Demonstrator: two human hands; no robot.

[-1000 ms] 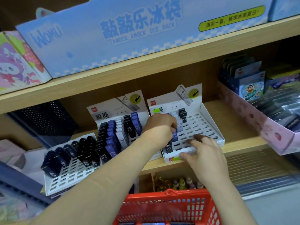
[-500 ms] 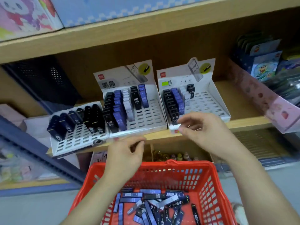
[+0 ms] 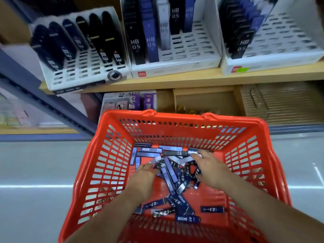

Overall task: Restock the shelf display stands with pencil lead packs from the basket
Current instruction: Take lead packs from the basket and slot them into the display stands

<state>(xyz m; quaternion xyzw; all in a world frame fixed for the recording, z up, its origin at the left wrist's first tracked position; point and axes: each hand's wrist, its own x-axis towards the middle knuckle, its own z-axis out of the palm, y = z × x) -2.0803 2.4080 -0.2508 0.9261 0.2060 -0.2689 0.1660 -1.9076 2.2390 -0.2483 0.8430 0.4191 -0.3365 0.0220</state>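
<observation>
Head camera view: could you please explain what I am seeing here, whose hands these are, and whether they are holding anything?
There is no machine: a person wears one camera on the head, looking down at their own bare hands. Both reach into a red basket holding loose pencil lead packs. The right hand lies spread over the packs; the left hand touches them too, but blur hides whether it grips one. Above, on a wooden shelf, stand three white display stands, partly filled with packs.
</observation>
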